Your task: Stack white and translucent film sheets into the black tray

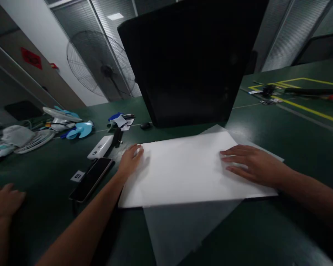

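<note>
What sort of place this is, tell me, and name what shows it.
Probably an office or workroom: a broad dark-green tabletop, pale grey slatted blinds and a large round wire-caged fan suggest it.

It looks like an office or an office-like workroom: glass partitions point(75, 26) with slatted blinds point(302, 38) close off the back, a large caged fan point(107, 71) stands there, and yellow lines point(313, 111) mark the broad green surface point(260, 136).
</note>
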A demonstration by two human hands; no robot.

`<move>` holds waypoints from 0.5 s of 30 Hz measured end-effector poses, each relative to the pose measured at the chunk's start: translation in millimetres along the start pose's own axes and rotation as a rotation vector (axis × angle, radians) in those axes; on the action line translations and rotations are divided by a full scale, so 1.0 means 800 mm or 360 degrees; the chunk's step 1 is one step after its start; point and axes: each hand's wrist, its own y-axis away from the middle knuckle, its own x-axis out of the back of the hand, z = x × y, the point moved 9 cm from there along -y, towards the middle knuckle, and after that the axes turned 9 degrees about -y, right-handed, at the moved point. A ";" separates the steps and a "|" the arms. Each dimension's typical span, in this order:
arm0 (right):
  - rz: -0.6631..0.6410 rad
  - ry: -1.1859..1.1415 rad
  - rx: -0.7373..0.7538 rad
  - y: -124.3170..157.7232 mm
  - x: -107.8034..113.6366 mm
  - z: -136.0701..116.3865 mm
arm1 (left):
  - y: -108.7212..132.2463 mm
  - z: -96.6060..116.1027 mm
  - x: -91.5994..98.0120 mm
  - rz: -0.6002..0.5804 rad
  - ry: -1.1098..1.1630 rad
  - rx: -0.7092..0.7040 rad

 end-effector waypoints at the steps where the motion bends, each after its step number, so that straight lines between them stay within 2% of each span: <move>1: -0.0025 0.0010 0.0011 -0.003 -0.003 -0.010 | 0.000 0.001 0.000 0.0006 0.0015 -0.0004; 3: -0.0056 0.0041 0.0001 -0.007 -0.007 -0.023 | 0.001 0.003 0.002 0.0018 0.0046 -0.0007; 6: -0.0066 0.0046 -0.0049 -0.009 -0.007 -0.022 | 0.002 0.007 0.005 0.0031 0.0090 -0.0001; 10: -0.0065 0.0140 -0.0110 -0.004 -0.004 0.012 | 0.004 0.010 0.010 0.0033 0.0128 0.0002; 13: 0.0015 0.0290 -0.0181 0.005 0.008 0.044 | 0.005 0.011 0.012 0.0020 0.0131 0.0002; 15: 0.0072 0.0374 -0.0190 0.009 0.017 0.054 | 0.004 0.011 0.010 0.0000 0.0113 -0.0002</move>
